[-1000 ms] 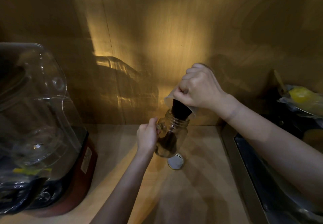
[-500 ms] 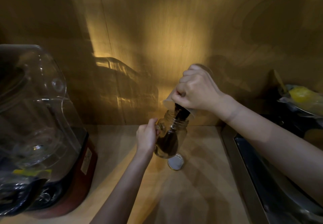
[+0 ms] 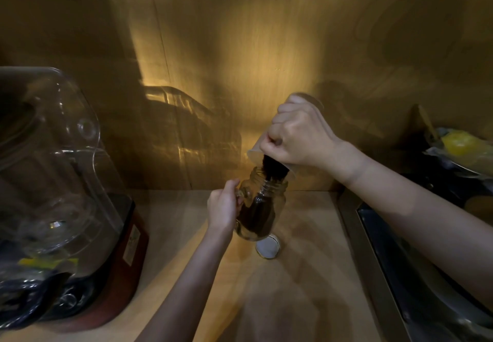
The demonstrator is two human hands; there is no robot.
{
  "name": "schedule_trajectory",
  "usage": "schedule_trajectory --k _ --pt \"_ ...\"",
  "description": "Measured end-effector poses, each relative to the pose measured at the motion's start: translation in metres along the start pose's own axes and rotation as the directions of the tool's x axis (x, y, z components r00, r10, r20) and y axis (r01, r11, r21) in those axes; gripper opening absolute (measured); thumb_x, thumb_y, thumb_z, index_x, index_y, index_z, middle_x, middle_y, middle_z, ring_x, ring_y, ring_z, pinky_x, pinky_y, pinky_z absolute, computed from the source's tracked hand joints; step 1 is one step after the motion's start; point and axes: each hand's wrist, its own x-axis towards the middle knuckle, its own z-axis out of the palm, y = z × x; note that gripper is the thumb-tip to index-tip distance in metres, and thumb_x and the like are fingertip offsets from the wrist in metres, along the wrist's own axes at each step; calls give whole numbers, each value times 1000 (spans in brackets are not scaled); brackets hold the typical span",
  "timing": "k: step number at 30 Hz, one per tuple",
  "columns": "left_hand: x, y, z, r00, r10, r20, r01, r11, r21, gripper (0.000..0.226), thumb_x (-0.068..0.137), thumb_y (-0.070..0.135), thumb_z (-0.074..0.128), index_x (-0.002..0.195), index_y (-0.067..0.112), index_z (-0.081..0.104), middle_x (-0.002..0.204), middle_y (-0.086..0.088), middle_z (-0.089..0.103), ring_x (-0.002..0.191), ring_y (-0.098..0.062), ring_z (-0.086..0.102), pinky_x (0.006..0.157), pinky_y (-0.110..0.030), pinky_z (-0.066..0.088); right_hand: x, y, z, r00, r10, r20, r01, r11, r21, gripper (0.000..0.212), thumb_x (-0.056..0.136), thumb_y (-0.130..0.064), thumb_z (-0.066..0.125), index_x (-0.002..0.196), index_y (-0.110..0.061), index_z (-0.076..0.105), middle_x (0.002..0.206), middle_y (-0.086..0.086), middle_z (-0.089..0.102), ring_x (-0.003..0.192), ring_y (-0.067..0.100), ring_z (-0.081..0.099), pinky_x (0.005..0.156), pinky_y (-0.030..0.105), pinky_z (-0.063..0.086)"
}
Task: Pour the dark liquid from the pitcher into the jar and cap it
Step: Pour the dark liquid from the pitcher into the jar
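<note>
A clear glass jar with a side handle stands tilted on the wooden counter, about half full of dark liquid. My left hand grips its handle. My right hand holds a clear pitcher tipped steeply over the jar's mouth, and a dark stream runs from its rim into the jar. Most of the pitcher is hidden behind my right hand. The jar's round white lid lies flat on the counter just in front of the jar.
A blender with a clear cover and red base fills the left side. A metal sink lies to the right, with a dish holding something yellow behind it. A wooden wall rises close behind the jar.
The pitcher has tipped a little further and the dark liquid in the jar has risen. Both hands stay in nearly the same place.
</note>
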Motion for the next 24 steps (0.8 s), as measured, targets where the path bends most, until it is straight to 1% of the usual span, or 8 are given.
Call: schedule_trajectory --k 7,10,14,17,20,24 --pt "-4 4 0 1000 -20 -10 20 1000 7 50 85 32 47 37 19 42 32 8 37 31 -6 32 51 -30 30 2 -1 2 1000 4 3 -4 1000 7 32 71 -9 61 39 -8 57 35 4 51 37 21 45 52 29 43" --pt "-5 5 -1 1000 -12 20 12 1000 3 48 87 30 45 40 19 41 32 9 36 32 -5 31 49 -28 29 4 2 0 1000 26 -8 -26 1000 9 33 72 -9 60 39 -7 59 35 4 52 38 21 46 51 30 44" --pt "-6 8 -1 999 -12 37 12 1000 -4 46 87 29 45 42 18 40 32 8 35 32 -5 30 46 -25 27 5 0 0 1000 0 1 0 1000 -1 33 71 -8 61 38 -7 58 34 4 50 37 21 44 51 31 43" --pt "-7 9 -1 999 -7 46 8 1000 -14 46 88 29 44 43 19 40 33 9 35 32 -5 29 46 -26 26 6 1 -1 1000 4 -11 -4 1000 -10 32 70 -9 62 39 -7 59 35 4 52 38 21 45 52 30 42" --pt "-6 11 -1 999 1 40 -1 1000 -5 48 87 30 43 41 20 38 34 9 33 33 -6 28 47 -27 25 6 1 -2 1000 -8 -11 8 1000 -10 32 72 -9 61 39 -7 59 35 4 52 38 21 45 51 31 43" --pt "-3 13 0 1000 -4 28 4 1000 -10 56 86 31 44 31 22 37 33 9 32 31 -6 26 41 -25 22 6 1 -4 1000 -24 -5 24 1000 -11 33 73 -10 60 40 -7 59 36 4 52 38 21 46 51 32 44"
